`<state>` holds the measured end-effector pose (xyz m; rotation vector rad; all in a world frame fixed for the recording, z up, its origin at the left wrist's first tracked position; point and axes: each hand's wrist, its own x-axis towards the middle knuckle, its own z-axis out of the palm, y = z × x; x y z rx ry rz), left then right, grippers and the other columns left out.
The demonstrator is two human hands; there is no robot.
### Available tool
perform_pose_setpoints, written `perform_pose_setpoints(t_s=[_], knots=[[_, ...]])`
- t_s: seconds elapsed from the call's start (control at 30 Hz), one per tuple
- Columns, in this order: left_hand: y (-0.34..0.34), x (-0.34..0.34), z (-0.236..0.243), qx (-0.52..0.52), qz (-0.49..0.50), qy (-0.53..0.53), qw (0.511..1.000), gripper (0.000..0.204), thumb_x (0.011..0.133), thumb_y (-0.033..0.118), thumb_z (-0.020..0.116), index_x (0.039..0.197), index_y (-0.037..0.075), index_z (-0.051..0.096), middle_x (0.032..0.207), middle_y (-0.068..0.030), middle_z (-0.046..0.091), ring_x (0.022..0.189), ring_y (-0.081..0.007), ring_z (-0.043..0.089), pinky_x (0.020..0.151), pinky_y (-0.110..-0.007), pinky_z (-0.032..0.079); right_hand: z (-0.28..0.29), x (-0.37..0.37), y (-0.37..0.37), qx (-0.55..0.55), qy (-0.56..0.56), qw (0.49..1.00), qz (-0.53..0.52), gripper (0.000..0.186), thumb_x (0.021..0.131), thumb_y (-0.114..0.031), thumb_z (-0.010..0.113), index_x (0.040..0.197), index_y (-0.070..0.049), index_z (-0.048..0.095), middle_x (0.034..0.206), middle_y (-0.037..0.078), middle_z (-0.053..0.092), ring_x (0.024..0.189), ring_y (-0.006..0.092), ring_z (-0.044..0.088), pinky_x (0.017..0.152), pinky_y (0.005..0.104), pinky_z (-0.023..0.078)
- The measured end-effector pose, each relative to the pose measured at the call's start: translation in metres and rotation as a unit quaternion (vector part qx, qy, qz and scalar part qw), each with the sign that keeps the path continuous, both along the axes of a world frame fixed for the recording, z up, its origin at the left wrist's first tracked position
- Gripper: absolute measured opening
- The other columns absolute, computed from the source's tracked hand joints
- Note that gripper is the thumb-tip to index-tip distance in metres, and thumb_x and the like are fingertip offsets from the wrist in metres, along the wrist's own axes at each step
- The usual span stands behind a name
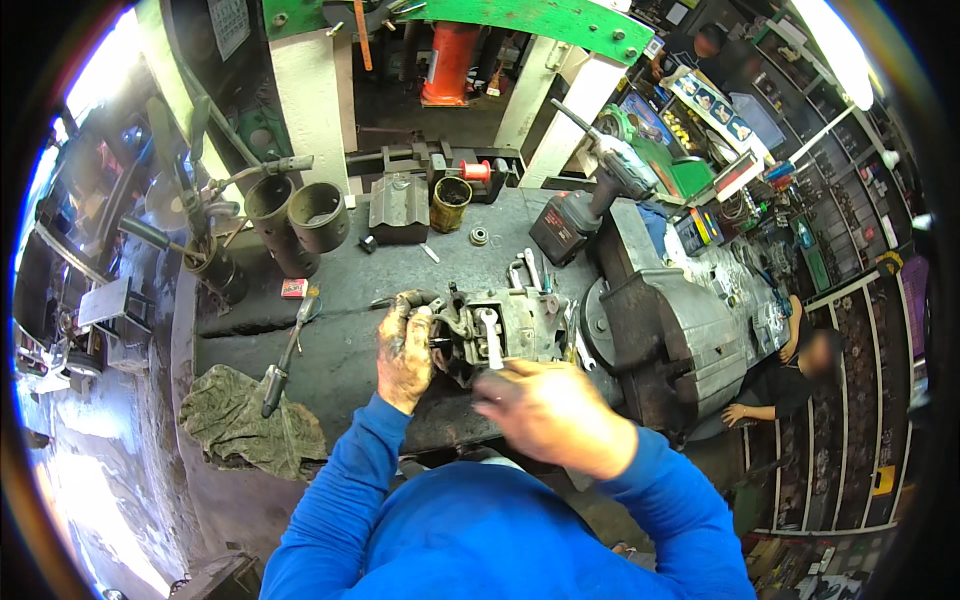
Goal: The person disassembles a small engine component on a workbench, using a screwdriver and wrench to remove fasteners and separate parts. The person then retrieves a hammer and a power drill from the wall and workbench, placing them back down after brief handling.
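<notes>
A greasy metal mechanical assembly [520,325] with a lever and an open housing lies on the dark workbench in front of me. My left hand [405,350], blackened with grease, is closed on its left side, fingers bent over the edge. A combination wrench [492,345] sits on the assembly with its upper end over a fastener. At the wrench's lower end is my right hand [560,410], fingers curled in and slightly blurred; they appear closed on it and hide its tip. More wrenches [530,268] lie just behind the assembly.
To the right stand a big bench vise [680,330] and a cordless impact wrench [595,190]. Metal cups [320,215] and a rag [245,420] are on the left, with a screwdriver-like tool [275,390]. Another person [790,385] is at the far right.
</notes>
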<state>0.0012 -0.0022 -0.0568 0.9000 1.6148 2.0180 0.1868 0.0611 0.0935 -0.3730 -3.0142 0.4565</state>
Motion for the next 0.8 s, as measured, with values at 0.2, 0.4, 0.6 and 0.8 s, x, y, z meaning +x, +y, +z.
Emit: perform_pose_setpoints(t_s=[0.2, 0.4, 0.6, 0.8], knots=[[0.014, 0.01, -0.012, -0.027, 0.111, 0.111, 0.987, 0.026, 0.107, 0.024, 0.058, 0.103, 0.0, 0.067, 0.091, -0.0134, 0.07, 0.081, -0.024, 0.063, 0.078, -0.037, 0.052, -0.004, 0.024, 0.092, -0.52, 0.096, 0.796, -0.295, 0.013, 0.103, -0.013, 0.068, 0.104, -0.001, 0.069, 0.078, 0.002, 0.065, 0.064, 0.0093, 0.061, 0.056, 0.0253, 0.051], [0.01, 0.009, -0.009, -0.048, 0.058, 0.06, 0.995, 0.027, 0.107, 0.025, 0.057, 0.102, 0.0, 0.067, 0.087, -0.0166, 0.07, 0.08, -0.0275, 0.065, 0.076, -0.04, 0.051, 0.014, -0.103, 0.136, -0.212, 0.022, 0.956, -0.203, 0.032, 0.095, -0.026, 0.079, 0.087, 0.004, 0.072, 0.064, 0.009, 0.062, 0.058, 0.0153, 0.061, 0.051, 0.0354, 0.048], [0.013, 0.007, -0.01, -0.084, 0.049, 0.092, 0.991, 0.025, 0.105, 0.019, 0.054, 0.102, -0.001, 0.068, 0.094, -0.0222, 0.069, 0.087, -0.0428, 0.066, 0.081, -0.047, 0.053, 0.015, -0.061, 0.014, 0.026, 0.016, 0.993, 0.115, 0.016, 0.092, -0.016, 0.065, 0.098, -0.002, 0.066, 0.073, 0.02, 0.065, 0.065, 0.0426, 0.069, 0.061, 0.0538, 0.056], [0.012, 0.006, -0.011, -0.037, 0.096, 0.218, 0.971, 0.023, 0.106, 0.016, 0.054, 0.098, -0.002, 0.064, 0.091, -0.0234, 0.064, 0.087, -0.044, 0.062, 0.079, -0.049, 0.049, 0.039, 0.024, 0.106, -0.391, -0.087, 0.894, -0.199, 0.019, 0.1, -0.022, 0.074, 0.1, -0.002, 0.072, 0.072, 0.002, 0.065, 0.063, 0.0091, 0.057, 0.06, 0.0304, 0.05]])
